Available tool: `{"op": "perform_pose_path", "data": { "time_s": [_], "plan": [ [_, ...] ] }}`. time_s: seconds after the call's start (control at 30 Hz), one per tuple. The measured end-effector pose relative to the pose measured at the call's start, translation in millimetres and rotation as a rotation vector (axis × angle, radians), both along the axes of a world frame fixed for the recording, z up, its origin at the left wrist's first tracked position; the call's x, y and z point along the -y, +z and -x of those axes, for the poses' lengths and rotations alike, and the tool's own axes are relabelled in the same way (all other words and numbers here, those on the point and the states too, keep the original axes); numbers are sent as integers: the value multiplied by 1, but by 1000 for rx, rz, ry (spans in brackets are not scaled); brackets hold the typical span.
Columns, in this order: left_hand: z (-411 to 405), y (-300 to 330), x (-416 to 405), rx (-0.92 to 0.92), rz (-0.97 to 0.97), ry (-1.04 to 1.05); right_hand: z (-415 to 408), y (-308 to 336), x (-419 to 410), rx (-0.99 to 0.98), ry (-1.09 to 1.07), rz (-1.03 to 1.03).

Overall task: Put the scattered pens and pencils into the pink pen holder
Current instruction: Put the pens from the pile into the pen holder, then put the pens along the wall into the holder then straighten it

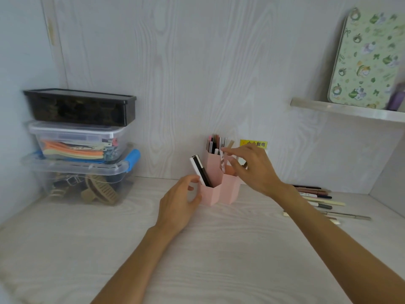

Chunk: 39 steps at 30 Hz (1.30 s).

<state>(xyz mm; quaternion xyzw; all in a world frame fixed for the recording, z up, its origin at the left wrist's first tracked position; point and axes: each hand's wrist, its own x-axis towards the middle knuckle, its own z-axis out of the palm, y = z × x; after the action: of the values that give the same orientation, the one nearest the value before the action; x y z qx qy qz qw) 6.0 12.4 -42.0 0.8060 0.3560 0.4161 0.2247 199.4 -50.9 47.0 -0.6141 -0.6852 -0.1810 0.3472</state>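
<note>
The pink pen holder (221,189), made of joined hexagonal cups, stands on the desk by the back wall. Its tall rear cup is packed with pens. A black and a white pen (200,171) lean in the low front-left cup. My left hand (178,200) curls round the holder's front-left cup. My right hand (252,166) hovers over the holder and pinches a patterned white pen (223,161), whose lower end dips toward a cup. Several scattered pens and pencils (322,201) lie on the desk to the right, partly hidden by my right forearm.
Three stacked plastic boxes (79,145) fill the left corner. A shelf (350,110) at the upper right carries a leaning floral tin (366,60). A yellow warning sticker (255,144) is on the wall behind the holder.
</note>
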Motion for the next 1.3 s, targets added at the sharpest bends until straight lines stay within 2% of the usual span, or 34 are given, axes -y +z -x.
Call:
{"op": "perform_pose_path", "data": {
  "time_s": [0.1,0.23,0.37,0.5,0.6,0.7,0.8,0.9,1.07,1.23,1.3],
  "plan": [
    [9,1,-2,-21,-68,36,-4,-3,9,-59,25,79],
    [-5,6,15,-69,-155,32,-54,-12,55,-182,-111,92],
    [-16,18,28,-48,-230,63,-106,-25,94,-368,-252,204],
    [-51,23,53,-89,-265,-71,-146,-55,136,-483,-422,218],
    [-83,20,69,-153,-232,-197,-151,-76,150,-536,-428,254],
    [-124,9,84,-312,-190,-317,-148,-85,155,-483,-360,296],
    [-153,-1,91,-410,-178,-338,-138,-88,150,-325,-308,322],
    [-156,-5,86,-378,-176,-270,-132,-88,144,-241,-289,276],
    [-133,-1,66,-326,-123,-179,-109,-83,117,-201,-221,320],
    [-91,-4,45,-252,-78,-221,-82,-86,86,-95,-146,379],
    [-83,-5,44,-167,-88,-230,-80,-89,84,-27,-153,408]
  ]
}}
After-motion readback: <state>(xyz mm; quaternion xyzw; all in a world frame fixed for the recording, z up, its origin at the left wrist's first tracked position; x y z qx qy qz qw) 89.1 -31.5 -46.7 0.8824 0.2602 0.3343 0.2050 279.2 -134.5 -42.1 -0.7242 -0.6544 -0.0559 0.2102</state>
